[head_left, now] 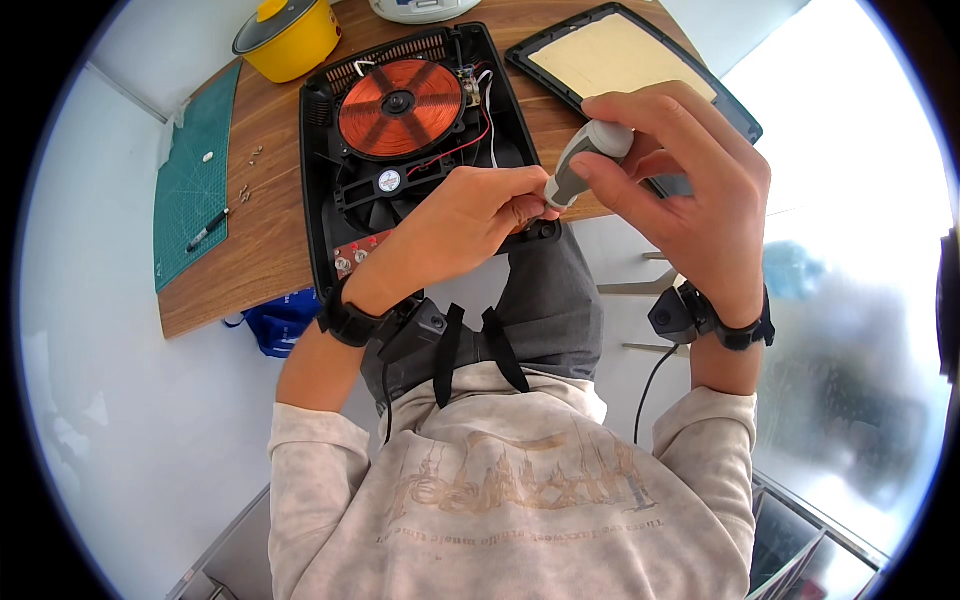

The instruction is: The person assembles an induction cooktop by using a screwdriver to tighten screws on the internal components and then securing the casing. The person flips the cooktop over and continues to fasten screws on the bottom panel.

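Note:
An opened black induction cooker base (322,190) lies on the wooden table (270,235), showing a copper coil (398,107), a small fan (389,181) and red and white wires. My right hand (680,185) grips a grey-handled screwdriver (585,160) by its top, pointing down at the cooker's near right corner. My left hand (465,225) pinches the screwdriver's lower end at that corner; the tip is hidden by its fingers.
The cooker's black-framed glass top (625,55) lies at the right. A yellow pot with lid (290,35) and a white appliance (420,8) stand at the back. A green cutting mat (195,180) with a pen (207,231) lies left, small screws (245,190) beside it. A blue bag (280,320) sits under the table.

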{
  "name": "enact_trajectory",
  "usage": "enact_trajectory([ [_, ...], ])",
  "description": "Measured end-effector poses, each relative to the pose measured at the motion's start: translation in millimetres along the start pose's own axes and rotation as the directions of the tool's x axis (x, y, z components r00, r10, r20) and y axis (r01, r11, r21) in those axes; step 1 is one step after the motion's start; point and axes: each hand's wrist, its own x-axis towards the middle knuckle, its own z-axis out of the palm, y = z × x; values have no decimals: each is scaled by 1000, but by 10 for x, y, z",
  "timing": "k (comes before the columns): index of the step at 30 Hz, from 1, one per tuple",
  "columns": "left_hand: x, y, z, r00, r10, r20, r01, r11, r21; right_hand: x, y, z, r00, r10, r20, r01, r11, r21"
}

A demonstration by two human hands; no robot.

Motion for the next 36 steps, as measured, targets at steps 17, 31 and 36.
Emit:
enact_trajectory([
  [17, 7, -20, 18, 1000, -2, -19, 2, 1000, -15, -13, -4, -13, 1000, -7, 3, 7, 1000, -23],
  [31, 10, -62, 20, 989, 129, -77, -125, 990, 61, -12, 0, -12, 999, -34, -9, 34, 999, -24],
  [36, 14, -51, 41, 990, 118, -76, -118, 993, 10, -7, -12, -21, 1000, -24, -10, 24, 999, -29],
])
